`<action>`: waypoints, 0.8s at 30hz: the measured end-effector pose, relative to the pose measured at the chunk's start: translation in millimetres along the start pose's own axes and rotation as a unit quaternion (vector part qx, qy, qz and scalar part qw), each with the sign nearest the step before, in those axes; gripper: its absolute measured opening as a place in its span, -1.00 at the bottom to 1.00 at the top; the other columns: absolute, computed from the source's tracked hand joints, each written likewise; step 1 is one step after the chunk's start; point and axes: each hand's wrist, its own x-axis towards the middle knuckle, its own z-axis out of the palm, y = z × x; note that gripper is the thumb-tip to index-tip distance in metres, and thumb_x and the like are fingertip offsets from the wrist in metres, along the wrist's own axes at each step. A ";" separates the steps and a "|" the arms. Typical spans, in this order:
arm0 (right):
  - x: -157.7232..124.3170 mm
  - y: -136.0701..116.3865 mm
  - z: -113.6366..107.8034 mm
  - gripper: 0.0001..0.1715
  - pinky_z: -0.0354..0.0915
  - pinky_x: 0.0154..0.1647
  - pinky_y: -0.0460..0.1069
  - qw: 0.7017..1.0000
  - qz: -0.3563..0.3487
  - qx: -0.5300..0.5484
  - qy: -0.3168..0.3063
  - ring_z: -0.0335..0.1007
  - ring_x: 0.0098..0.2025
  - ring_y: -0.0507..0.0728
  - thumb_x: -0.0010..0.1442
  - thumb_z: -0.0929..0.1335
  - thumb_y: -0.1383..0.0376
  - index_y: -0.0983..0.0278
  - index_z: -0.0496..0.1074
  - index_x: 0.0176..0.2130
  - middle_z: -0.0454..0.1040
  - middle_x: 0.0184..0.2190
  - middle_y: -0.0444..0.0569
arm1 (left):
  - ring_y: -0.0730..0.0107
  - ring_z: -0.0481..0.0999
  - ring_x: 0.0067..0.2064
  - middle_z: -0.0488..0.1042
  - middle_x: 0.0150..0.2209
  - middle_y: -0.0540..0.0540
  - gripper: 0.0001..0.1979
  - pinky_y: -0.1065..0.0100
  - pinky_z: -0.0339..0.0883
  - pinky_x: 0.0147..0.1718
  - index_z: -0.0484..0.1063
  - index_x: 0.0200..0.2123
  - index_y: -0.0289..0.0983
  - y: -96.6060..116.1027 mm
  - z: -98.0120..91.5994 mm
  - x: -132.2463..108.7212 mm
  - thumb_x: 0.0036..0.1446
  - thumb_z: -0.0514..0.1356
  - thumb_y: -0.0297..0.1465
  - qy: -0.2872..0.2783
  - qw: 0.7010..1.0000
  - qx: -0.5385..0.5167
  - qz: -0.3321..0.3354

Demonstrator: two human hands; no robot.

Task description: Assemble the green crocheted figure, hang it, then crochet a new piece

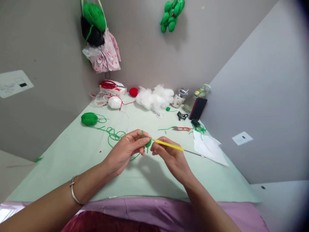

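Observation:
Near the middle of the table, my left hand (pixel 127 149) pinches a small green crocheted piece (pixel 148 143), with green yarn running over its fingers. My right hand (pixel 171 157) is closed on a crochet hook with a yellow handle (pixel 169 145). The hook's metal tip meets the green piece at my left fingertips, and its other metal end points right. Loops of loose green yarn (pixel 115 134) lead from a green yarn ball (pixel 89 119) on the left toward my left hand.
White stuffing (pixel 154 98), a red ball (pixel 133 92) and a white yarn ball (pixel 115 102) lie at the back. Orange-handled snips (pixel 182 129), a black clip (pixel 182 116), a leaning phone (pixel 198 109) and white paper (pixel 209 148) are on the right.

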 end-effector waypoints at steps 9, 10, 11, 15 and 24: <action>34.1 11.9 -2.0 -0.76 0.27 -0.29 -0.05 0.994 0.058 0.071 -0.054 0.36 -0.38 0.04 0.25 0.43 0.15 0.26 0.54 -0.37 0.48 -0.48 -0.13 | 0.51 0.48 -0.35 0.50 -0.36 0.02 -0.85 0.47 0.40 -0.25 0.50 -0.29 -0.27 2.3 -19.8 23.8 0.21 0.36 -0.32 -0.065 0.998 -0.023 -0.015; 38.3 15.7 -3.6 -0.75 0.24 -0.31 -0.06 0.991 0.071 0.096 -0.057 0.34 -0.39 0.04 0.23 0.44 0.14 0.27 0.54 -0.37 0.47 -0.49 -0.13 | 0.48 0.51 -0.31 0.50 -0.35 0.01 -0.84 0.44 0.42 -0.21 0.49 -0.29 -0.27 2.3 -22.4 27.0 0.22 0.35 -0.31 -0.077 0.996 -0.029 -0.023; 42.1 19.5 -4.8 -0.75 0.22 -0.32 -0.06 0.988 0.083 0.115 -0.060 0.32 -0.40 0.03 0.22 0.44 0.15 0.27 0.54 -0.38 0.45 -0.50 -0.13 | 0.45 0.52 -0.28 0.49 -0.33 0.00 -0.82 0.41 0.43 -0.17 0.49 -0.29 -0.27 2.2 -25.0 30.2 0.24 0.34 -0.29 -0.087 0.995 -0.034 -0.030; 52.8 31.9 -4.7 -0.77 0.18 -0.33 -0.07 0.974 0.130 0.176 -0.057 0.24 -0.42 0.01 0.20 0.44 0.23 0.29 0.50 -0.44 0.41 -0.52 -0.14 | 0.41 0.52 -0.21 0.47 -0.30 -0.03 -0.82 0.36 0.45 -0.09 0.48 -0.30 -0.29 -0.6 -33.6 41.8 0.27 0.32 -0.29 -0.111 0.991 -0.049 -0.052; 56.0 46.5 10.3 -0.74 -0.17 -0.61 -0.12 0.894 0.146 0.419 -0.057 -0.03 -0.64 -0.16 0.27 0.44 0.19 0.27 0.39 -0.38 0.51 -0.28 -0.14 | 0.47 0.45 -0.17 0.42 -0.27 -0.02 -0.89 0.46 0.35 -0.08 0.49 -0.27 -0.27 -10.6 -45.5 50.2 0.34 0.23 -0.38 -0.116 0.984 -0.100 -0.092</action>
